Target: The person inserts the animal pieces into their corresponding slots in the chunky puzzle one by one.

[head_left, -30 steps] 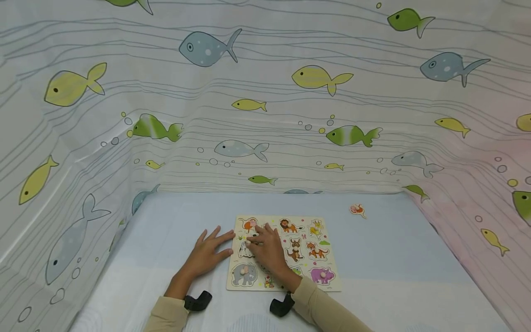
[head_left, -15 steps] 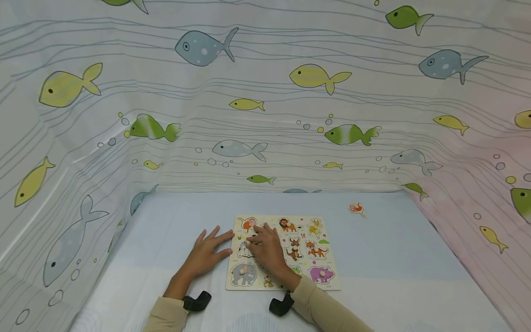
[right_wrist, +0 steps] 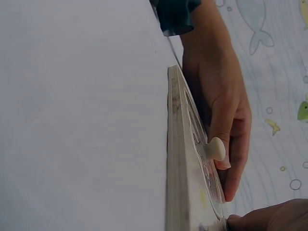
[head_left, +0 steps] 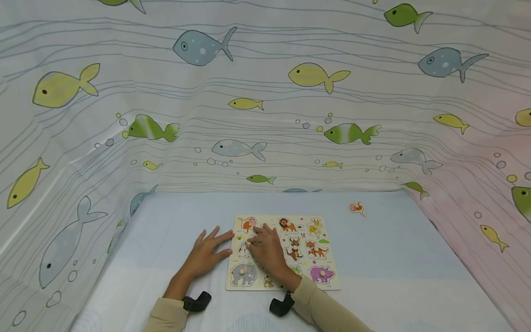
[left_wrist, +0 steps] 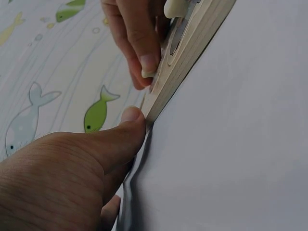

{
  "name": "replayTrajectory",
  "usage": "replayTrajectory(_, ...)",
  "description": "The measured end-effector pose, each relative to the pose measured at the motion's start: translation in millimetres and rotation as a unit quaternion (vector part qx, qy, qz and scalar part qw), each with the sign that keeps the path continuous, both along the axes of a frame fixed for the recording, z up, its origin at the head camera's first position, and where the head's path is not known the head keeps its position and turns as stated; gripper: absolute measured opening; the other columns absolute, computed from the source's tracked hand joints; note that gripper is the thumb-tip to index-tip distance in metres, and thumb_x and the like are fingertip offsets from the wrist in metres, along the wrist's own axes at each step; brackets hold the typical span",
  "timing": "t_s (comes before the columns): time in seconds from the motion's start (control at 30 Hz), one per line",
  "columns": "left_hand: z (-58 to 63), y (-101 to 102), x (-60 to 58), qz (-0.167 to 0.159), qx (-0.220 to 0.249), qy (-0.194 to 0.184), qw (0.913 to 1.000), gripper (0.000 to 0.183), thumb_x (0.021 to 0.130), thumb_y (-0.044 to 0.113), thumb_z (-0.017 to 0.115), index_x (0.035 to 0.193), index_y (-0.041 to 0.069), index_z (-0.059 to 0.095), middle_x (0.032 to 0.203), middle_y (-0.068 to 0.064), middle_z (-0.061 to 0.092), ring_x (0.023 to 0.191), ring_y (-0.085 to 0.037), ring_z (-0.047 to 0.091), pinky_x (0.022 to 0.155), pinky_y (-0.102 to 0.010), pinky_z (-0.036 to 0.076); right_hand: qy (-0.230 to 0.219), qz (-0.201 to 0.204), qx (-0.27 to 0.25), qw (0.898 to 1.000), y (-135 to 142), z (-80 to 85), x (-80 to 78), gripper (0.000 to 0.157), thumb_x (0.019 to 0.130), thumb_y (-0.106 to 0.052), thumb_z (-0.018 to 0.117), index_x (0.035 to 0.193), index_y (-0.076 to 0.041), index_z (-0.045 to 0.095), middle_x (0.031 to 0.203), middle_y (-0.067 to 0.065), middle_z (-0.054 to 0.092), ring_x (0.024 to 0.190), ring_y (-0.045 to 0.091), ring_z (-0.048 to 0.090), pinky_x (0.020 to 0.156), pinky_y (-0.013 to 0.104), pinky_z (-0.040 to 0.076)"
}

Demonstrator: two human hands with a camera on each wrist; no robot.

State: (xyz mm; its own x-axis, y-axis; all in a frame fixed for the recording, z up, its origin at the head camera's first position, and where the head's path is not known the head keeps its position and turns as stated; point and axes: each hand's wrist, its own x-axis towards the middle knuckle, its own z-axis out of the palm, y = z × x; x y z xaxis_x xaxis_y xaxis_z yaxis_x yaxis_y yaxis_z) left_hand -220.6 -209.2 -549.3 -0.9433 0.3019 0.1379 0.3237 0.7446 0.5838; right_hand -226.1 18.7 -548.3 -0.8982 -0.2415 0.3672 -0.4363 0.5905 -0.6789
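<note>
A wooden animal puzzle board lies flat in front of me. My left hand is spread beside it, fingers extended, with thumb and index finger touching its left edge. Over the board's left part reaches my right hand. In the left wrist view, right-hand fingertips pinch a small pale knob. That knob belongs to the zebra piece, seated in the middle row and partly covered by the hand. Just below sits the elephant piece, whose round knob stands up in the right wrist view.
A loose orange animal piece with a thin tail lies beyond the board's right corner. The board also carries a lion, a tiger and a purple hippo. Fish-patterned cloth walls surround the table.
The right thumb and fingers have shifted very slightly at the zebra piece. The left hand stays at the board's edge, and the loose piece lies where it was.
</note>
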Motion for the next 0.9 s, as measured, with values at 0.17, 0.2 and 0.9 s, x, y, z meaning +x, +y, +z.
replayTrajectory(0.17,-1.5,0.3,-0.3,0.000,-0.002,0.000,1.0000,0.053,0.090,0.040,0.072,0.139,0.022,0.061,0.146,-0.001,0.058,0.148,-0.039,0.033,0.124,-0.063,0.009,-0.004,-0.002,0.002,1.000,-0.1,0.7,1.0,0.014,0.086,-0.014,0.079,0.097,-0.007,0.080,0.131,0.018,0.066,0.138,0.046,0.047,0.115,0.073,0.025)
replayTrajectory(0.2,-1.6,0.5,-0.4,-0.001,-0.001,0.000,1.0000,0.053,0.090,0.040,0.072,0.139,0.022,0.061,0.146,-0.001,0.057,0.148,-0.039,0.033,0.124,-0.063,0.009,-0.005,-0.002,0.002,1.000,-0.2,0.8,1.2,0.014,0.086,-0.014,0.079,0.098,-0.007,0.080,0.131,0.018,0.067,0.138,0.046,0.047,0.116,0.073,0.025)
replayTrajectory(0.9,0.0,0.4,-0.3,0.001,-0.004,-0.002,1.0000,0.051,0.090,0.037,0.073,0.138,0.022,0.062,0.145,0.000,0.058,0.148,-0.040,0.033,0.124,-0.063,0.009,-0.004,0.003,0.013,1.000,-2.2,3.1,1.8,0.015,0.087,-0.013,0.078,0.099,-0.005,0.080,0.129,0.019,0.067,0.140,0.047,0.044,0.114,0.075,0.024)
